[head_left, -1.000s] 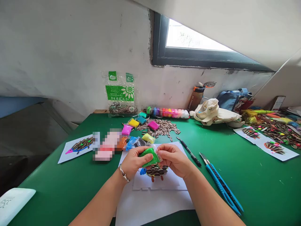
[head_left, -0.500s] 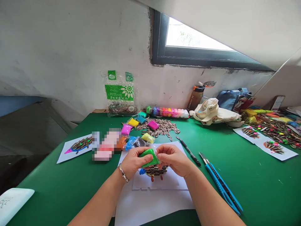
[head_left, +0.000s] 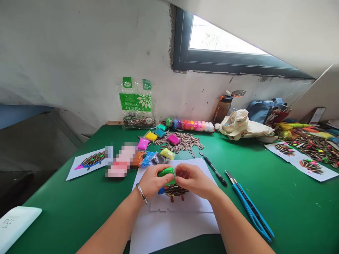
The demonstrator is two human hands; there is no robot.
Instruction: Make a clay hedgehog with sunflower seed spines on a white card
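Observation:
A small packet of green modelling clay (head_left: 166,172) is gripped between the thumb and fingers of my left hand (head_left: 155,181). My right hand (head_left: 194,180) pinches the clear wrapper at the packet's right end. Below both hands lies a seed picture of an animal (head_left: 176,190) on white paper (head_left: 174,225); it has a blue head, rows of sunflower seeds and brown legs. My hands hide its upper part. Just beyond them sit packets of blue (head_left: 148,159), black (head_left: 159,159) and pale yellow clay (head_left: 167,153).
Sunflower seeds (head_left: 188,143) lie piled behind the packets, before a seed bag (head_left: 137,106). A pen (head_left: 213,169) and a blue utility knife (head_left: 250,206), blade out, lie to the right. Finished seed pictures (head_left: 90,162) rest at left and far right. A white device (head_left: 19,225) is front left.
The green packet is tilted and squeezed into a rounder shape in my left hand. My right fingers have curled closer at its end. The whole view has shifted slightly.

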